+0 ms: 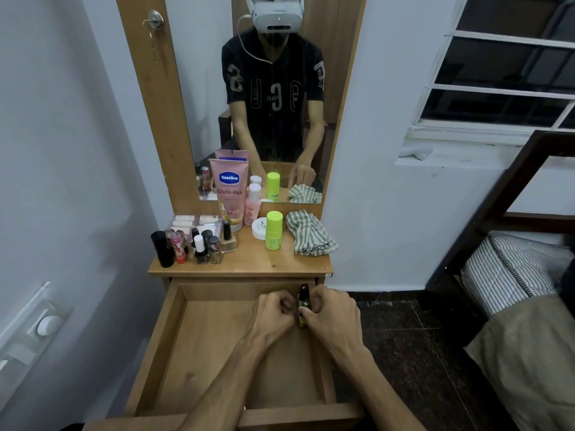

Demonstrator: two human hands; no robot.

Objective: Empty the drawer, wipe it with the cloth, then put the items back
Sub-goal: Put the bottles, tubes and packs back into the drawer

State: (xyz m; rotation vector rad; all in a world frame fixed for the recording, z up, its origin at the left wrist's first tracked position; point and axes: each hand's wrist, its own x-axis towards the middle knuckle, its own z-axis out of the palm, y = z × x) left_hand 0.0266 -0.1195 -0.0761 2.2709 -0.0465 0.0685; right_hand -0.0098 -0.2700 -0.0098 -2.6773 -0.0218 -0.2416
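Two hands meet at far right corner of drawer (174, 343), just right of frame centre. Between them small dark-capped bottle (303, 301), upright, against drawer's right wall. Right hand (331, 312) fingers wrapped on bottle; left hand (273, 309) fingers curled shut beside it, cannot tell if touching. Rest of drawer floor bare wood. Above, on counter (249, 264): striped cloth (309, 233) at right, green bottle (274, 230) just left of it, pink tube (229, 192) against mirror (273, 98), nail polish cluster (199, 247) at left.
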